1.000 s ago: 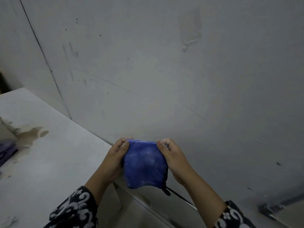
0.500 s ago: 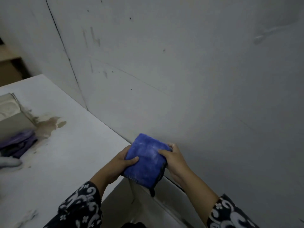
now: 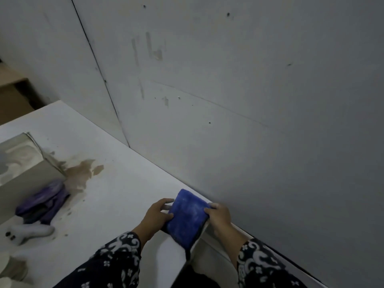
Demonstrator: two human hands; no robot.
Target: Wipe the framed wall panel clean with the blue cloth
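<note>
While the blue cloth (image 3: 187, 217) is folded into a thick pad and gripped from both sides, it touches no part of the wall panel (image 3: 239, 100), so I judge the wiping not yet under way. The left hand (image 3: 158, 215) clasps the cloth's left edge, thumb on top; the right hand (image 3: 219, 215) pinches its right edge with curled fingers. The cloth sits just in front of the panel's bottom edge, over the corner of the white counter (image 3: 104, 204) that butts against the panel.

What is left looks like the whole job: above the cloth the panel carries grey smears (image 3: 153, 48), small dark specks and a thin slanting line. No wiped patch can be made out.

For room, the panel rises broad and unobstructed above and to the right of the cloth. To the cloth's upper left a dark vertical seam (image 3: 99, 75) marks the panel's edge. Well to the cloth's left lie a purple rag (image 3: 43, 202) and a brown stain (image 3: 83, 173), apart from any stroke up the panel.
</note>
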